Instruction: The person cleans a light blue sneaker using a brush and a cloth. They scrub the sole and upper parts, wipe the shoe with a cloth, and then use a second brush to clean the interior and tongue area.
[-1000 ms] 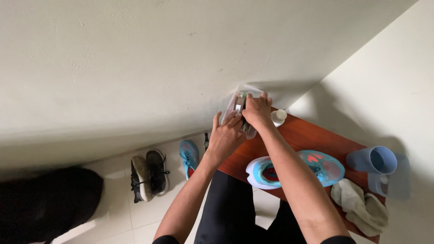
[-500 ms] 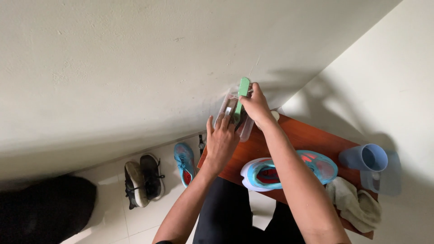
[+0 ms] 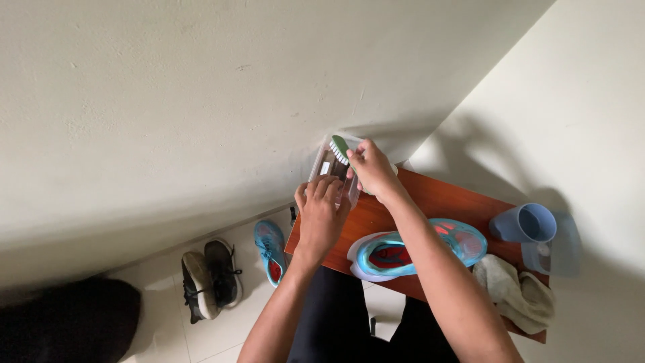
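Note:
My right hand (image 3: 371, 169) grips a green brush (image 3: 340, 149) with white bristles, held just above a clear plastic box (image 3: 328, 169) at the far left corner of a small reddish-brown wooden table (image 3: 445, 199). My left hand (image 3: 320, 215) rests on the near edge of that box, fingers curled over its rim. A blue and white sneaker with a red insole (image 3: 416, 247) lies on the table under my right forearm.
A blue cup (image 3: 525, 224) and a clear lid (image 3: 563, 247) sit at the table's right end, beside a crumpled pale cloth (image 3: 516, 296). On the tiled floor lie a second blue sneaker (image 3: 271, 250), a black pair (image 3: 210, 277) and a dark bag (image 3: 60, 323). Walls stand close behind.
My right hand has lifted the green brush out of the clear box and turned it bristles down. My left hand shifted from the box's top to its near edge.

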